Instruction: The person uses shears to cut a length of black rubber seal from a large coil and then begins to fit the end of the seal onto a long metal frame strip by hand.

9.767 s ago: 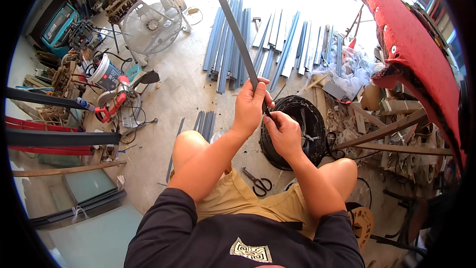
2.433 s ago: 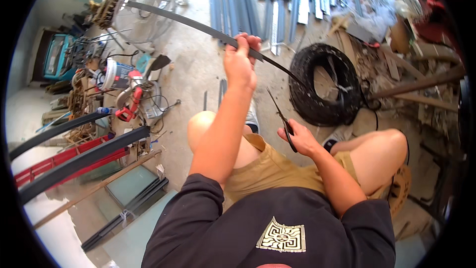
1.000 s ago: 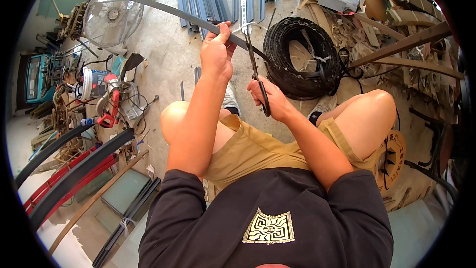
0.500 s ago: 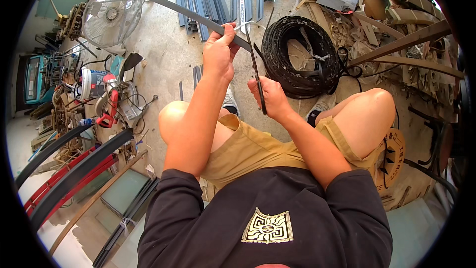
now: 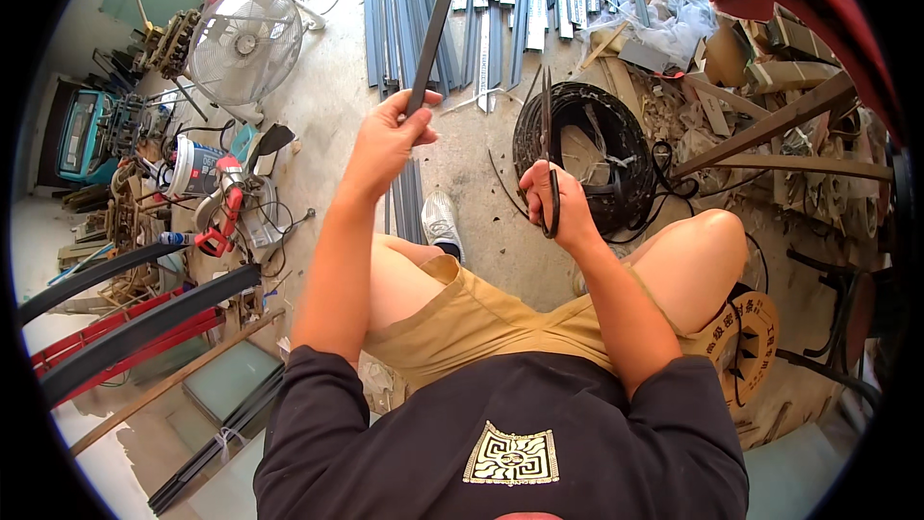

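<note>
Over the concrete floor [image 5: 510,270], the left hand [image 5: 390,146] pinches the near end of a dark grey strip [image 5: 438,27], which now points more steeply away, clear of the scissors [image 5: 547,125] that were at its end half a second ago. The right hand [image 5: 560,204] is closed around their handles, near a black coil [image 5: 621,200]. At left stands a bucket [image 5: 183,166] (contents too unclear to tell).
</note>
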`<move>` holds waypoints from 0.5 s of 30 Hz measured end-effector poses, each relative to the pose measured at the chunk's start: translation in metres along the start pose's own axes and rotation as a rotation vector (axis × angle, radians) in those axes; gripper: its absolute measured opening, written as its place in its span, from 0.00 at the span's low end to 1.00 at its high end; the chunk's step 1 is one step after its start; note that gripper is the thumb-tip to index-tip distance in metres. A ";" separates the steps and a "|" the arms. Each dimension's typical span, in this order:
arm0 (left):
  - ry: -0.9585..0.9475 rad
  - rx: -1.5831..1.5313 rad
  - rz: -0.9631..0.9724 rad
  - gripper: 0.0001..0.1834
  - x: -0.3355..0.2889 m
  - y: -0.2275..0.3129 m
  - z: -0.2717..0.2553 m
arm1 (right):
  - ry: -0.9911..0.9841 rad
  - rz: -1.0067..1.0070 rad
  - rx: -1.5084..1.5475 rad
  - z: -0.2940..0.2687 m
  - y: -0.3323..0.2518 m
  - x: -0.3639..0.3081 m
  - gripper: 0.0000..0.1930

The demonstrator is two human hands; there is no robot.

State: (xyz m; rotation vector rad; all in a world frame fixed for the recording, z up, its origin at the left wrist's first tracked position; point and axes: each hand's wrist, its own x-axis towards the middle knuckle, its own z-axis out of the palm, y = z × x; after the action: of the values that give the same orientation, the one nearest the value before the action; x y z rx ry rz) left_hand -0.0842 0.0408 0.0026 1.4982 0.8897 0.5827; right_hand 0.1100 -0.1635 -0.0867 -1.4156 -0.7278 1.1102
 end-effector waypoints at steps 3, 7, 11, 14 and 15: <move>0.073 0.348 0.079 0.13 -0.018 0.027 -0.019 | 0.001 -0.115 -0.018 -0.011 -0.012 0.008 0.38; 0.186 0.724 0.165 0.12 -0.051 0.042 -0.054 | 0.012 -0.114 0.005 -0.013 -0.029 0.016 0.38; 0.219 0.746 0.086 0.16 -0.102 0.031 -0.095 | -0.030 -0.086 0.093 -0.003 -0.032 0.022 0.39; 0.229 0.706 -0.042 0.19 -0.142 0.010 -0.123 | -0.085 -0.055 0.062 0.011 -0.034 0.027 0.40; 0.234 0.692 -0.059 0.20 -0.157 0.001 -0.131 | -0.113 -0.043 0.048 0.017 -0.035 0.028 0.40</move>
State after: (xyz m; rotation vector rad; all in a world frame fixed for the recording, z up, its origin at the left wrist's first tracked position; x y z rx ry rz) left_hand -0.2780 -0.0079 0.0436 2.0348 1.4070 0.4275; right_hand 0.1102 -0.1258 -0.0577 -1.2993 -0.8035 1.1733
